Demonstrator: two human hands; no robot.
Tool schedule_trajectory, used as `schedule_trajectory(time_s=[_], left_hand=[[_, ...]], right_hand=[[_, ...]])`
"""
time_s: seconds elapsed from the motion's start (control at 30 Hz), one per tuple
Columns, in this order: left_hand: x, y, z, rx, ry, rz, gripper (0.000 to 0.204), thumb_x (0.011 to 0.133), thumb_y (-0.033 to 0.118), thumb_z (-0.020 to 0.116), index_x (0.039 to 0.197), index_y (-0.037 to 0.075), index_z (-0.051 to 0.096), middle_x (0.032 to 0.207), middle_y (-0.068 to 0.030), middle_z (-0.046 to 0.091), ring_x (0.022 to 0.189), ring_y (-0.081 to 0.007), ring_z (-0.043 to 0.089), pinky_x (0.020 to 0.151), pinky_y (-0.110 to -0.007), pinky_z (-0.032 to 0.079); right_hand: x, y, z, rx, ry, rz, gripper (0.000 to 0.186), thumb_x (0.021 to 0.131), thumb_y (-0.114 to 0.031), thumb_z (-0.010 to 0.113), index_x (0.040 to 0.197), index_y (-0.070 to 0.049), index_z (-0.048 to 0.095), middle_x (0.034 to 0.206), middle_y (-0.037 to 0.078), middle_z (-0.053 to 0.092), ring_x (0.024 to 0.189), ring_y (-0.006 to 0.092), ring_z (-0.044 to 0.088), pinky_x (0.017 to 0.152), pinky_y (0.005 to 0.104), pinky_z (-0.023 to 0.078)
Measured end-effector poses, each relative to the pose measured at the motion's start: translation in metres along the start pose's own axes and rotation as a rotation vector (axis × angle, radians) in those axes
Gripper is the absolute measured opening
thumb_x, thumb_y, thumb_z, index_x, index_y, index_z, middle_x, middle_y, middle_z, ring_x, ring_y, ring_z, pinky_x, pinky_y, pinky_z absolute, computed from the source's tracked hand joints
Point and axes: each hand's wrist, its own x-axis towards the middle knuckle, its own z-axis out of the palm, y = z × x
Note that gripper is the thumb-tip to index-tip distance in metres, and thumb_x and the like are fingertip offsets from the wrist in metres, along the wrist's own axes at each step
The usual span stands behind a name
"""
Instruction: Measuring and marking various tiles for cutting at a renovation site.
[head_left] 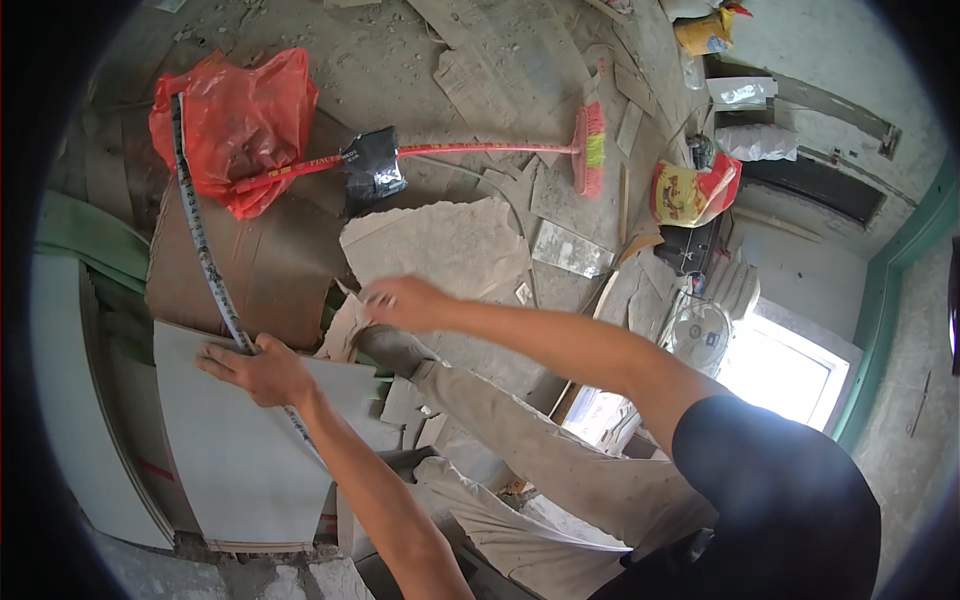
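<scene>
A long, narrow, dark-and-white patterned strip runs from the red plastic bag down across a white panel. My left hand is closed over this strip at the panel's upper part, with the strip passing under the palm. Further right, my right hand is raised and smeared by motion, so its fingers do not show clearly. It is nearest to a torn, pale piece of board beside my shoe. Whether it touches that piece I cannot tell.
A red plastic bag lies at the far left, with a broom across the floor beside it. Close by are black plastic and a broken slab. A fan stands near the bright window. Rubble covers the floor.
</scene>
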Motion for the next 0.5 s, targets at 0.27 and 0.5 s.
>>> schedule_trajectory(time_s=[0.27,0.5], left_hand=[[-0.004,-0.055,0.066,0.14,0.118,0.142,0.089,0.092,0.039,0.073,0.161,-0.009,0.043,0.171,-0.0307,0.039,0.147,-0.0451,0.053,0.113,-0.05,0.051],[-0.002,-0.02,0.009,-0.179,-0.106,0.051,0.092,0.085,0.013,0.082,0.167,0.006,0.04,0.18,-0.0243,0.023,0.111,-0.0442,0.075,0.08,-0.048,0.063]], right_hand=[[0.013,-0.028,0.134,-0.163,-0.054,-0.022,0.038,0.094,-0.02,0.077,0.13,-0.007,0.071,0.119,0.023,0.077,0.111,0.0414,0.075,0.094,0.0516,0.059],[0.035,-0.015,0.125,-0.33,-0.017,-0.069,0.041,0.098,-0.024,0.074,0.13,0.0,0.068,0.115,0.029,0.075,0.109,0.0493,0.072,0.094,0.0552,0.057]])
